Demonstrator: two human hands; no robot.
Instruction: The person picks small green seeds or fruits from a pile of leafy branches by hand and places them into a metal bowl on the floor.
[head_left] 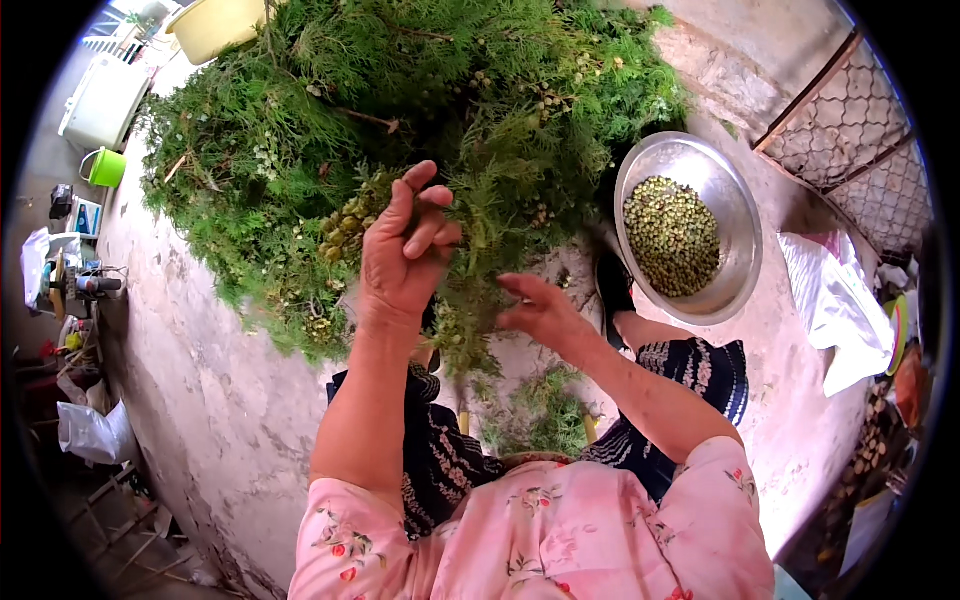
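My left hand (400,245) is raised in the middle with its fingers curled. It seems closed on a green conifer sprig (465,300) that hangs down between my hands; the exact grip is hidden by the palm. Right beside that hand is a cluster of yellow-green cones (348,228). My right hand (543,312) is close to the sprig's right side, fingers apart and a little blurred at the tips. A large pile of conifer branches (270,130) spreads in front of me. At its right, a metal basin (742,235) contains many small green cones (672,235).
Loose green clippings (545,412) lie on the concrete floor between my legs. White sacks (835,300) sit at the right below a wire mesh fence (850,110). Along the left are a green bucket (102,167), a white tub (105,100) and assorted clutter. A yellow basin (215,28) is behind the pile.
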